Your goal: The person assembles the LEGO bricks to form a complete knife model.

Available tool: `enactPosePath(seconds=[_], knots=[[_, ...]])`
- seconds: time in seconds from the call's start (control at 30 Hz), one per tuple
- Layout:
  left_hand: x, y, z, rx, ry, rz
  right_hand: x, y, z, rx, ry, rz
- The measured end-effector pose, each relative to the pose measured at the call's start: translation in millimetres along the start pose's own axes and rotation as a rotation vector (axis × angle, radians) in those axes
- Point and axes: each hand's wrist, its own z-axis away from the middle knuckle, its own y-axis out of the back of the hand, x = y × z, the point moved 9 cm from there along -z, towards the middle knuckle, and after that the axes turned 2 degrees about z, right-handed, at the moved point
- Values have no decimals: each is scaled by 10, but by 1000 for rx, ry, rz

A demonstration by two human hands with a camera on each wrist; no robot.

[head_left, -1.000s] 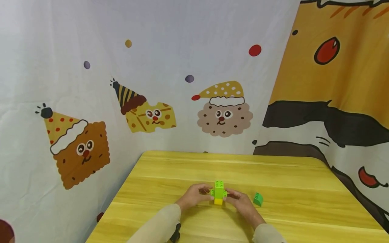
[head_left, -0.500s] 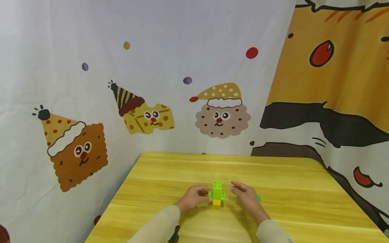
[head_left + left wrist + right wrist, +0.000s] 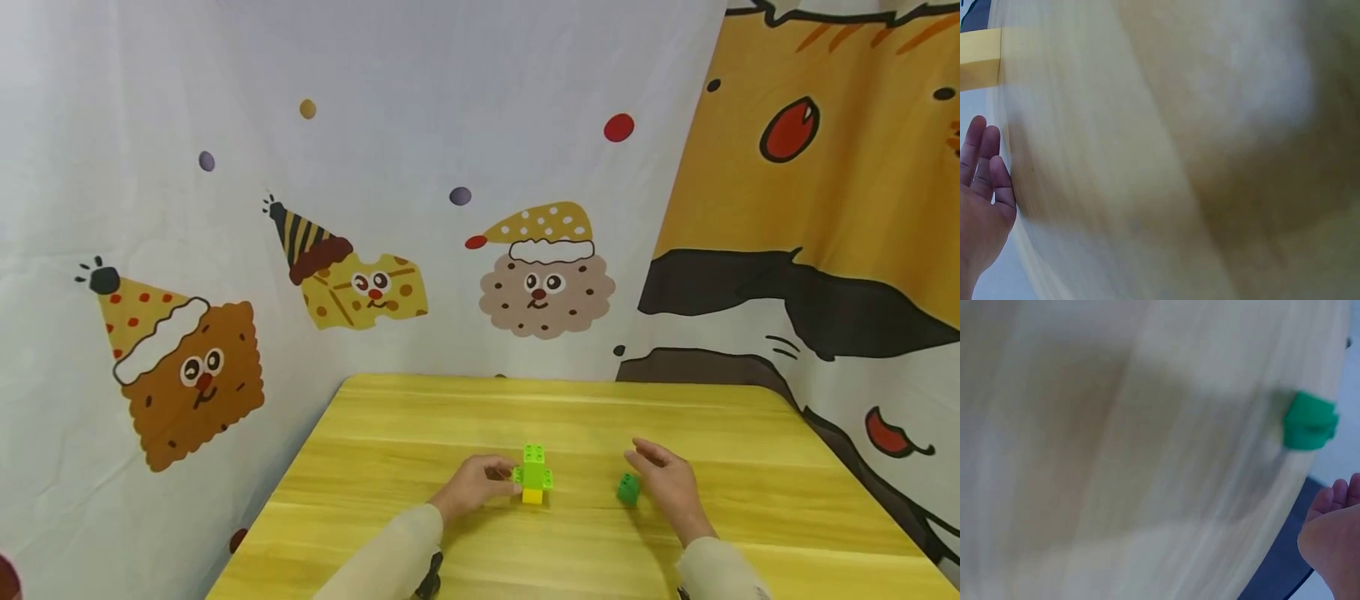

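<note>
In the head view, a stack of toy building blocks (image 3: 533, 475) stands upright on the table, bright green above a yellow base, with a small studded green block jutting out on each side. My left hand (image 3: 474, 485) holds its left side, thumb and forefinger about the jutting block. The left wrist view shows the yellow block (image 3: 979, 59) beyond three extended fingers; the thumb is hidden there. A loose darker green block (image 3: 628, 489) with a curved side lies to the right. Just right of it hovers my right hand (image 3: 670, 483), fingers apart from the block and holding nothing.
The wood-grain table (image 3: 420, 417) has rounded far corners. Behind it and to the left hangs a white cloth (image 3: 420, 125) printed with cartoon snacks. A dark strap shows at the left cuff (image 3: 430, 577).
My right hand has let go of the stack's right side and moved right, past the loose green block. My left hand has stayed at the stack, which still stands upright.
</note>
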Motion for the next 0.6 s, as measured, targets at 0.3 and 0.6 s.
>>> enactPosePath(seconds=[0.3,0.6], knots=[[-18,-19,24,-8,22,15,370,-4,23,-91,-104,86],[-32,-9,13,-12,20,16,423,-60,33,-108,-92,103]])
